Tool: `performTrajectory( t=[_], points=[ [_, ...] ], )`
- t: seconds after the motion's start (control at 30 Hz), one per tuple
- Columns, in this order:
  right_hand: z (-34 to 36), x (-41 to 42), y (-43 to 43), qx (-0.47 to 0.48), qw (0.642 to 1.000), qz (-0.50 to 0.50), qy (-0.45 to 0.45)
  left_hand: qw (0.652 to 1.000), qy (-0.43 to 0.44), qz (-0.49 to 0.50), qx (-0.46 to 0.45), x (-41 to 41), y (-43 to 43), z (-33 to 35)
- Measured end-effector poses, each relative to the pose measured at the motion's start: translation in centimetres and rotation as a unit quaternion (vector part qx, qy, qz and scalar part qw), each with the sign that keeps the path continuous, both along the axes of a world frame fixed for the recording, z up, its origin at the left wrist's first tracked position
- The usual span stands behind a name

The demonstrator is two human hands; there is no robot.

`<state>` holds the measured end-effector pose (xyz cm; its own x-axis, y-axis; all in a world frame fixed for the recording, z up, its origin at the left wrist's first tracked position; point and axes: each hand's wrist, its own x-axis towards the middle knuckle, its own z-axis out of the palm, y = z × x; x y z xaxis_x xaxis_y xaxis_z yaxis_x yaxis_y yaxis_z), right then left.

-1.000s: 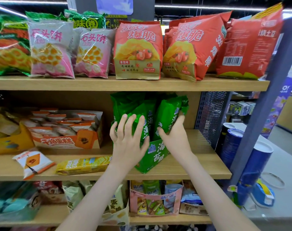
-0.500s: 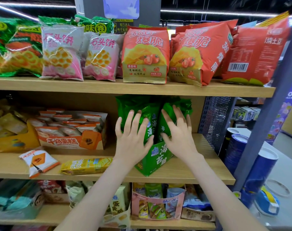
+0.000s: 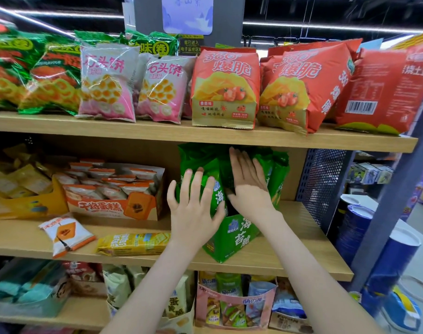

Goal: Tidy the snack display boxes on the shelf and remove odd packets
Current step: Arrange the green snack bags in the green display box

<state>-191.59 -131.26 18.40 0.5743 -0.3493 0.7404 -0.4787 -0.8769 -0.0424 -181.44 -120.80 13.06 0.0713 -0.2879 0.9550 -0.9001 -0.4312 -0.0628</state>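
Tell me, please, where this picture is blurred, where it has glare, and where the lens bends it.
Head view: the green bags at the top left are smeared by motion; the pink packets carry white glare; the grey shelf post on the right leans from wide-angle distortion; a shadow lies across the right hand.
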Motion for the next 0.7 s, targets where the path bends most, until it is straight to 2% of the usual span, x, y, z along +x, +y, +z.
performTrajectory(
  t=[0.17,0.4,0.57,0.7],
  points=[
    [0.6,0.9,-1.6,0.016,0.998,-0.045,0.036,1.000,-0.001,0.001,0.005,0.6,0.3,-0.2],
    [0.9,1.6,-1.0,0.045,0.997,-0.057,-0.002,1.000,-0.004,0.000,0.008,0.8,0.2,-0.4],
    [1.1,1.5,-1.4,0.056,0.992,-0.097,0.052,1.000,-0.001,-0.004,0.006,1.0,0.2,-0.4],
    [0.9,1.1,-1.4,0.082,0.992,-0.085,0.040,1.000,0.001,-0.006,0.008,1.0,0.3,-0.4]
  ],
)
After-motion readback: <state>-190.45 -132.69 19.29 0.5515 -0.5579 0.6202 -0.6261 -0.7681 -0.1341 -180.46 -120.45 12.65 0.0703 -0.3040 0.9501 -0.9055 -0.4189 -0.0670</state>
